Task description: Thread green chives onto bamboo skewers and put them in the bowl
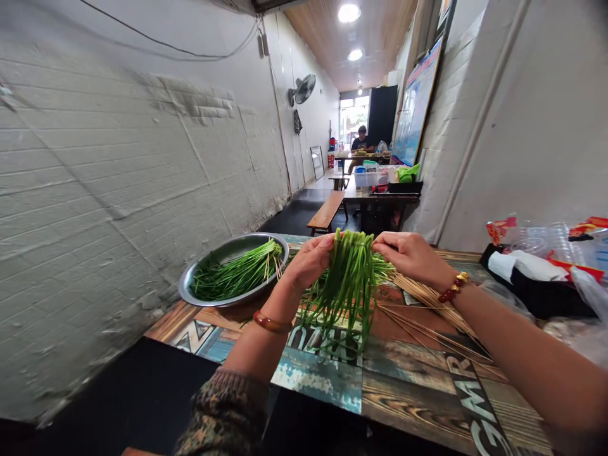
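Plank-pattern tbl [323, 380] – metal bowl [187, 289] L, greens [384, 268] ctr, skewers [430, 302] R

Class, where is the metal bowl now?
In the head view, the metal bowl sits on the table at its left end, near the white wall and left of the left hand.

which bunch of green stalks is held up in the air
The bunch hanging from the left hand, with the right hand at its edge; the other stalks lie in the metal bowl or on the table behind.

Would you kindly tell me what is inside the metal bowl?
Inside the metal bowl lie long green stalks, with thin wooden sticks at their right end. Whatever lies beneath the stalks is covered.
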A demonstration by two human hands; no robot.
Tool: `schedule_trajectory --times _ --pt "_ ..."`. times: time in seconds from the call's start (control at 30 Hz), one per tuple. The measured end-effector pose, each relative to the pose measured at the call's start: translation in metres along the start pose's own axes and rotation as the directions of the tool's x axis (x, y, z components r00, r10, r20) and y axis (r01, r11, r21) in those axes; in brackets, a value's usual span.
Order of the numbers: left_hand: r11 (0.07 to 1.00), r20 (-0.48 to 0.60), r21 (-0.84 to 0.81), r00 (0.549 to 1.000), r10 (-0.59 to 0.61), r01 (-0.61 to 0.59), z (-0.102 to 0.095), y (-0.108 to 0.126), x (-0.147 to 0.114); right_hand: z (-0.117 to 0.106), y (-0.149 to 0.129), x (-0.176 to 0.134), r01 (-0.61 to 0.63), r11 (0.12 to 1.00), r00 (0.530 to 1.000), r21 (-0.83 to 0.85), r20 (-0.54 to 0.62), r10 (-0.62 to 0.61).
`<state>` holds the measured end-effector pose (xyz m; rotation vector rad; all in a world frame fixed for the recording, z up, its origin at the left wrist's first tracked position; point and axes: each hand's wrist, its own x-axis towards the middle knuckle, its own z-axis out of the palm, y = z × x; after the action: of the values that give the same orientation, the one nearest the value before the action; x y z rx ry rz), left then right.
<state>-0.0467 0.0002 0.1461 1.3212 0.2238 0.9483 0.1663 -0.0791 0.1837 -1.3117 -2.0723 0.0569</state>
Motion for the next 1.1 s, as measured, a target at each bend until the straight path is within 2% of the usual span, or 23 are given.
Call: schedule_trajectory --times 0.17,0.37,0.6,0.77,0.97,1.1 --pt "0.996 0.025 0.086 0.999 0.024 -0.026 0.002 0.0 -0.001 0.001 -0.001 -0.001 -0.002 1.0 1.0 -0.01 -0.015 0.002" --pt "0.994 0.011 0.107 1.0 0.019 -0.02 0.008 -0.004 -0.001 0.003 -0.004 -0.003 -0.005 0.999 1.0 -0.035 -0.03 0.004" --pt "0.997 -0.016 0.056 0.999 -0.048 0.048 0.004 -0.003 -0.001 -0.001 -0.005 0.0 -0.043 0.999 0.999 0.018 -0.025 0.044" --pt "0.984 0.014 0.083 0.987 -0.162 0.16 0.002 -0.006 0.0 -0.001 -0.002 0.006 -0.085 0.996 0.995 0.002 -0.06 0.085" --pt "0.983 0.002 0.082 0.986 -0.167 0.166 0.0 -0.01 -0.002 -0.001 0.002 0.005 -0.118 0.989 0.993 0.088 0.014 0.117" --pt "0.978 0.039 0.106 0.982 -0.184 0.179 0.004 -0.009 -0.002 -0.002 -0.004 0.007 -0.088 0.994 0.996 0.072 0.008 0.087"
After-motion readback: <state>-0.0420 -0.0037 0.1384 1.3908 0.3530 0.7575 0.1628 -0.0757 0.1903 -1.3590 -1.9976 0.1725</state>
